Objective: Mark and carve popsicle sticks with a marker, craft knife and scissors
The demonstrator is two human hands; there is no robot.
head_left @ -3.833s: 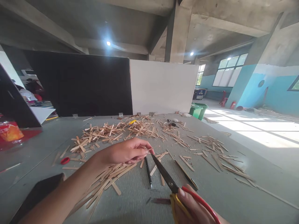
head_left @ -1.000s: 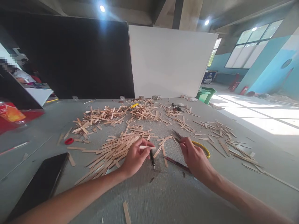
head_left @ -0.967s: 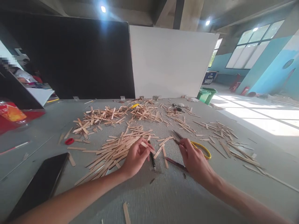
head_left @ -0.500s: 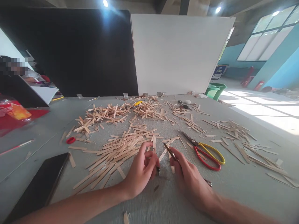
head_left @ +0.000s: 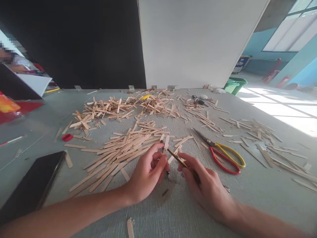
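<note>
My left hand (head_left: 150, 172) is closed, pinching a short piece of wooden craft stick (head_left: 166, 142) that points upward. A small dark metal tip (head_left: 168, 174) pokes out beneath those fingers; what it belongs to is hidden. In my right hand (head_left: 206, 185) is a slim brass-coloured pen-like tool (head_left: 178, 158), its exact kind unclear. The tool's point is at the craft stick, and whether it touches cannot be told. Loose craft sticks (head_left: 128, 148) lie heaped left of and beyond my hands. Scissors (head_left: 224, 153) with red and yellow handles rest beyond my right hand.
A black phone-like slab (head_left: 34, 180) lies at the left, near a red ring (head_left: 67, 137). Stick scraps (head_left: 106, 109) are piled at the back with a yellow object (head_left: 145, 97). Keys (head_left: 198, 101) lie back right. Black and white panels (head_left: 183, 43) stand behind. A person sits far left.
The view has tilted down and come closer to the table. My right hand has brought the tool's tip leftward to the craft stick in my left hand.
</note>
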